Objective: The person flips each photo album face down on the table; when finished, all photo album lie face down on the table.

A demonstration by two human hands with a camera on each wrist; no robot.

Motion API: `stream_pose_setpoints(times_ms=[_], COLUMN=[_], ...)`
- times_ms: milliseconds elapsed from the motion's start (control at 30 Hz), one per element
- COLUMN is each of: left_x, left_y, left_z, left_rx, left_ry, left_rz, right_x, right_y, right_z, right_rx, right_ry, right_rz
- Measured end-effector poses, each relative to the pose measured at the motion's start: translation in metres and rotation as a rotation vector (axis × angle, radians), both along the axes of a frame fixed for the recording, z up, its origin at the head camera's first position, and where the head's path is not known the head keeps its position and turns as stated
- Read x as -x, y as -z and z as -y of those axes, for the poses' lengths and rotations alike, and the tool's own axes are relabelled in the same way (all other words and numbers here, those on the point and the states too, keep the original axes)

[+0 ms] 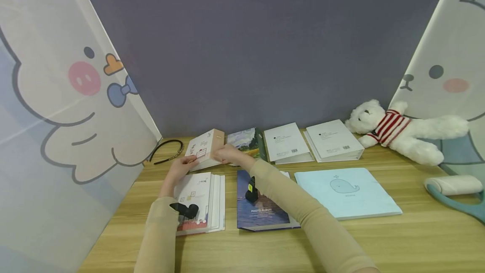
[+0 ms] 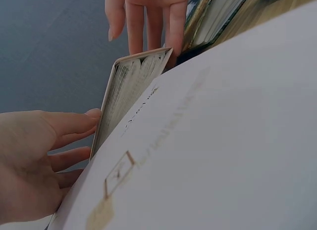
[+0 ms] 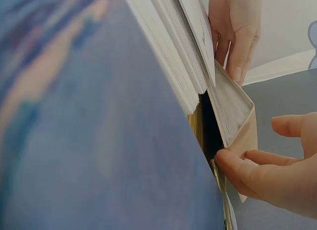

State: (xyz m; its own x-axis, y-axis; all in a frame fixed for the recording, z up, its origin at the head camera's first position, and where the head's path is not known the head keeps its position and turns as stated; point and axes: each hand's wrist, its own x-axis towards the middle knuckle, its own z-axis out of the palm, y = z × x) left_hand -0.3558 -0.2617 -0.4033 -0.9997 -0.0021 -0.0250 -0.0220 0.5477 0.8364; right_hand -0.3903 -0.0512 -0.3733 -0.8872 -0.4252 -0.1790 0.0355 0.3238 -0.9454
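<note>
A thick photo album (image 1: pixel 198 148) with a white cover, a small cake drawing and a peach spine lies tilted at the back left. My left hand (image 1: pixel 182 168) holds its left edge, the thumb on the cover and the other fingers partly hidden. At the spine is my right hand (image 1: pixel 229 154), its extended fingers touching the peach edge and its thumb apart in the right wrist view. The album's page edges (image 2: pixel 130 84) show in the left wrist view. Directly in front lies another white photo album (image 1: pixel 197 193), below my left wrist.
A landscape-covered album (image 1: pixel 246 142) stands close right of the spine. Two white albums (image 1: pixel 286 142) lie farther right. In front are a blue photo album (image 1: pixel 261 205) and a light-blue whale album (image 1: pixel 346 193). A headband (image 1: pixel 166 150), teddy bear (image 1: pixel 394 129) and lint roller (image 1: pixel 454 185) lie around.
</note>
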Motion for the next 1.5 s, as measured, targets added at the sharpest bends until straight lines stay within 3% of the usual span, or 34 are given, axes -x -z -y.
stream_pose_setpoints(times_ms=[333, 567, 933, 1300, 1500], left_x=[0.001, 0.002, 0.002, 0.001, 0.001], left_y=[0.0, 0.0, 0.002, -0.001, -0.001], left_z=[0.0, -0.001, -0.001, -0.004, -0.006], left_rx=[0.044, 0.099, 0.123, 0.145, 0.142], left_ry=[0.007, 0.0, -0.007, 0.003, 0.0], left_rz=[-0.028, -0.036, -0.035, -0.057, -0.068], right_x=[0.0, 0.001, -0.001, -0.005, -0.01], right_y=[-0.001, 0.001, 0.001, 0.002, -0.004], right_z=[-0.002, 0.001, 0.006, 0.005, -0.001], right_rx=[-0.01, -0.013, -0.082, -0.125, -0.145], right_ry=[-0.088, -0.2, -0.196, -0.253, -0.187], right_rz=[0.036, 0.059, 0.09, 0.023, -0.097])
